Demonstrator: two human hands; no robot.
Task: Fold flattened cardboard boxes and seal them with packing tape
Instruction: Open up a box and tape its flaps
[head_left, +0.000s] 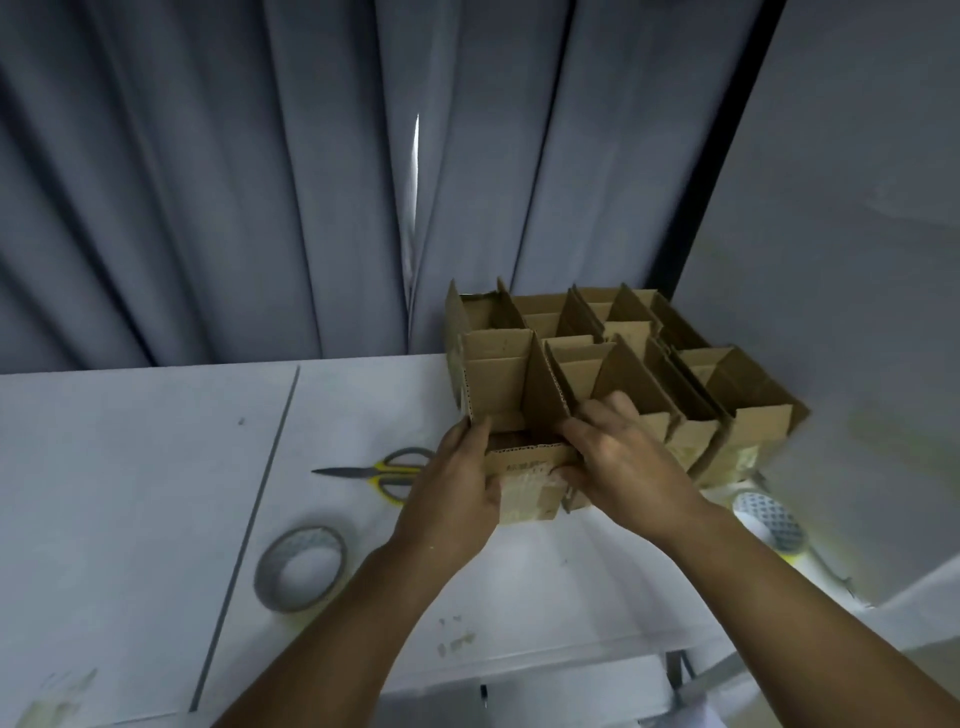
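A small brown cardboard box (527, 480) with open top flaps sits at the near left corner of a cluster of folded boxes (649, 374) on the white table (130, 493). My left hand (457, 493) grips its left side, thumb on the front edge. My right hand (618, 452) holds its right side, fingers curled over the upright flap and thumb on the taped front. A roll of packing tape (301, 569) lies flat on the table to the left of my left forearm. Part of the box front is hidden by my hands.
Yellow-handled scissors (379, 472) lie left of the box, blades pointing left. Grey curtains (311, 182) hang behind the table. A patterned shoe (774, 525) shows past the table's right edge. A dark seam (249, 519) runs across the tabletop.
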